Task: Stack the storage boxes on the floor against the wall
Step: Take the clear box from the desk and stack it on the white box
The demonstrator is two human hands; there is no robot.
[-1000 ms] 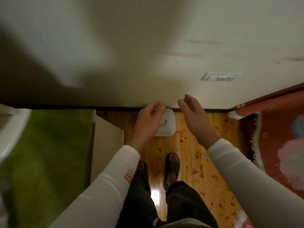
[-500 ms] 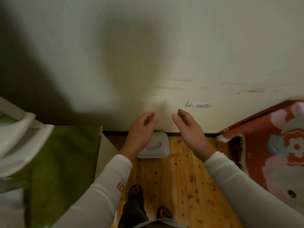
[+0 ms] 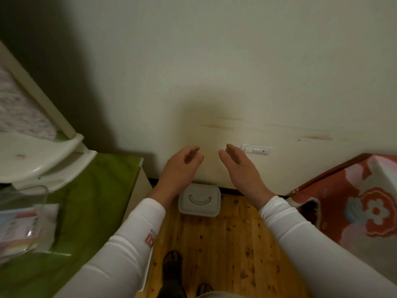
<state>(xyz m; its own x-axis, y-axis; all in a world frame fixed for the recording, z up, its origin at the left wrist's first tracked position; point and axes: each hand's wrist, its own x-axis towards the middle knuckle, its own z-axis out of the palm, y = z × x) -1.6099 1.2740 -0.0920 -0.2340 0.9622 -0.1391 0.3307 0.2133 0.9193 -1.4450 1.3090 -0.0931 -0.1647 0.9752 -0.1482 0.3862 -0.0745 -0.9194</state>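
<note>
A pale grey storage box with a curved handle on its lid sits on the wooden floor, touching the cream wall. My left hand hovers above its left side, fingers loosely curled and apart, holding nothing. My right hand hangs above and to the right of the box, palm turned inward, fingers apart and empty. Both hands are raised clear of the lid. Only one box shows from above; whether others lie under it cannot be told.
A low surface with a green cover stands at the left, with a white plastic chair and a clear packet on it. A red flowered blanket lies at the right. A wall socket sits low on the wall. My feet stand on the floorboards.
My view has tilted up and pulled back from the wall. Both hands have lifted away from the box lid and stay empty; the box has not moved.
</note>
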